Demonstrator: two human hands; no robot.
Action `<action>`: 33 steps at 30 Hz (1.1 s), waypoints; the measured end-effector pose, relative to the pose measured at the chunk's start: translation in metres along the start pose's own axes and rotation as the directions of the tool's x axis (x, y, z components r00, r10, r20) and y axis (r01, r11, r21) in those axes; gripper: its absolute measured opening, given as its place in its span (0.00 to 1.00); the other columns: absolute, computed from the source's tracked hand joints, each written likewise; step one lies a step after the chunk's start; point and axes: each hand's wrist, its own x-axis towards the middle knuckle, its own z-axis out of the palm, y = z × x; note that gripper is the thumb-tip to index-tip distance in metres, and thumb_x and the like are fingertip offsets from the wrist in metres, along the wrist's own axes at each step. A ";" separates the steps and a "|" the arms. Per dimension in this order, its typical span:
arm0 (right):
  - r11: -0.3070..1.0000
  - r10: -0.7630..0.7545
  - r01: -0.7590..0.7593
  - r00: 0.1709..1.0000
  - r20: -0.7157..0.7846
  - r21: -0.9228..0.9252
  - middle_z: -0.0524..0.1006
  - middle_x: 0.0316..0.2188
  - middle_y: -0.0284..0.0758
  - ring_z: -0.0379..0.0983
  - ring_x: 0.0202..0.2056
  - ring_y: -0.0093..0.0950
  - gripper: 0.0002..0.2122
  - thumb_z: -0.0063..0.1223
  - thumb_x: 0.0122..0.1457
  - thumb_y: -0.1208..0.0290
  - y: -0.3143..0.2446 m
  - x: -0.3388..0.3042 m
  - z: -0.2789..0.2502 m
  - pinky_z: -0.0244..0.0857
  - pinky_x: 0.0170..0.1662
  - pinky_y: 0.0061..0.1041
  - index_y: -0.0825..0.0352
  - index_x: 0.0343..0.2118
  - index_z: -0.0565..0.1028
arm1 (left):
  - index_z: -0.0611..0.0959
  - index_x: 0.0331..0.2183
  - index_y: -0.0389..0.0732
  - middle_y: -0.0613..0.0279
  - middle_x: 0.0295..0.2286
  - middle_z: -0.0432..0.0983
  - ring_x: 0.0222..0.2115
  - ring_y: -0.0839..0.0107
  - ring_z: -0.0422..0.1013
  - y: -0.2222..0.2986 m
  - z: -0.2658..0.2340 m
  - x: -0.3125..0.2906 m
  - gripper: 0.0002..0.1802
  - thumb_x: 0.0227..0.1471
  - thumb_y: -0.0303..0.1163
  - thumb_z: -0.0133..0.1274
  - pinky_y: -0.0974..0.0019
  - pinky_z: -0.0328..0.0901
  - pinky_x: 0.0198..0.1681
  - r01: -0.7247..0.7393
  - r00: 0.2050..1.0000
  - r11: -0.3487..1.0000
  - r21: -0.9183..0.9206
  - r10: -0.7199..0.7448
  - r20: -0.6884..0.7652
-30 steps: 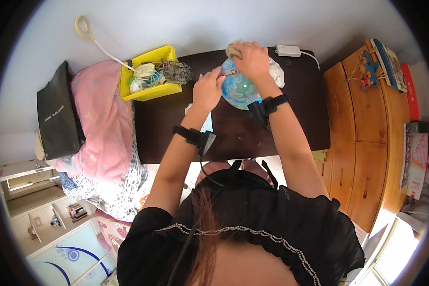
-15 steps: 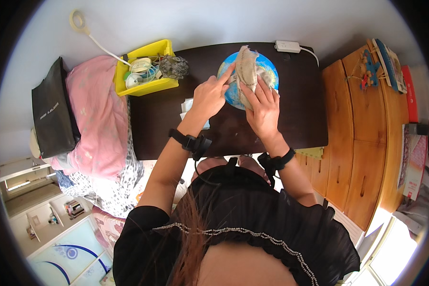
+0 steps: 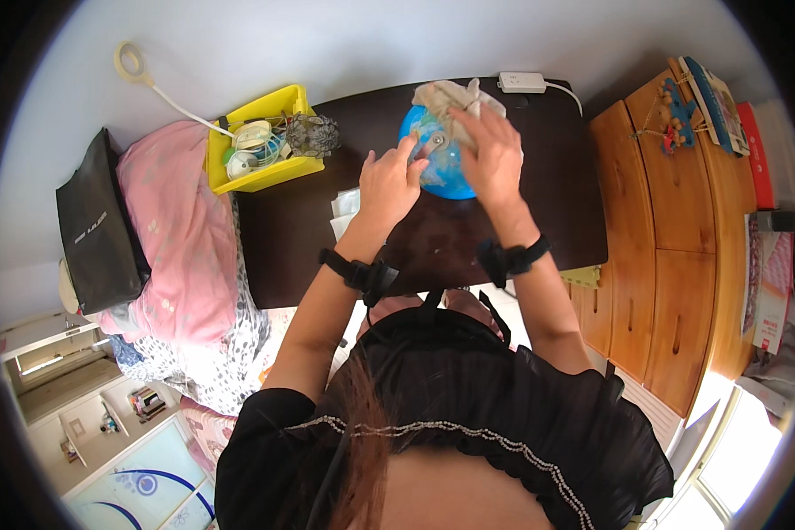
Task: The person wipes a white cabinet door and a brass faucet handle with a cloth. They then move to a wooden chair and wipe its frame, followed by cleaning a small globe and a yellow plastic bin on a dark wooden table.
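Observation:
On the dark table sits a blue globe (image 3: 450, 183), with a pale round cap and a short arm showing on its upper side. A crumpled beige cloth (image 3: 450, 95) lies over the globe's far side. My right hand (image 3: 496, 159) is on the cloth, fingers bent over it, pressing it against the globe. At the globe's left side is my left hand (image 3: 389, 187); its index finger and thumb close around the short arm near the cap. The globe's base is hidden.
A yellow bin (image 3: 265, 179) with cables and a dark patterned object stands at the table's back left. White papers (image 3: 345, 205) lie near my left wrist. A white power strip (image 3: 521, 82) is at the back right. Wooden drawers (image 3: 680, 203) flank the table's right side.
My right hand has moved up and right with the cloth, which now spreads over the globe's far side and uncovers its cap. My left hand has slid slightly down its left side.

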 end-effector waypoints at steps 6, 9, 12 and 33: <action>0.997 -0.014 0.019 0.997 0.070 -0.074 0.73 0.56 0.40 0.63 0.63 0.37 0.26 0.57 0.45 0.82 -0.032 -0.073 -0.003 0.56 0.61 0.45 0.55 0.51 0.79 | 0.75 0.51 0.46 0.57 0.26 0.78 0.32 0.51 0.75 -0.002 0.004 -0.014 0.19 0.58 0.35 0.54 0.42 0.65 0.51 0.021 0.998 1.000 0.022 -0.019 -0.061; 0.987 -0.127 0.135 0.988 0.091 -0.092 0.73 0.56 0.39 0.65 0.61 0.36 0.25 0.56 0.45 0.81 -0.021 -0.081 -0.005 0.56 0.61 0.43 0.55 0.50 0.80 | 0.75 0.51 0.46 0.57 0.26 0.78 0.32 0.51 0.75 -0.005 0.002 -0.014 0.19 0.58 0.35 0.54 0.42 0.64 0.51 0.018 0.998 1.000 0.025 -0.016 -0.066; 0.985 -0.129 0.132 0.991 0.031 -0.107 0.76 0.52 0.37 0.68 0.58 0.36 0.22 0.54 0.45 0.82 -0.009 -0.045 -0.008 0.57 0.60 0.42 0.56 0.45 0.81 | 0.75 0.51 0.48 0.57 0.25 0.77 0.30 0.54 0.75 -0.006 0.001 -0.014 0.20 0.57 0.36 0.56 0.43 0.64 0.52 0.036 0.999 0.995 -0.097 -0.037 -0.015; 0.657 0.381 -0.330 0.921 0.079 0.678 0.77 0.46 0.38 0.74 0.49 0.31 0.20 0.48 0.51 0.89 0.066 -0.056 0.013 0.65 0.52 0.24 0.61 0.43 0.80 | 0.64 0.63 0.47 0.43 0.66 0.44 0.67 0.42 0.41 0.025 0.024 0.069 0.61 0.29 0.50 0.75 0.23 0.48 0.59 -0.278 0.956 0.957 0.087 0.266 0.127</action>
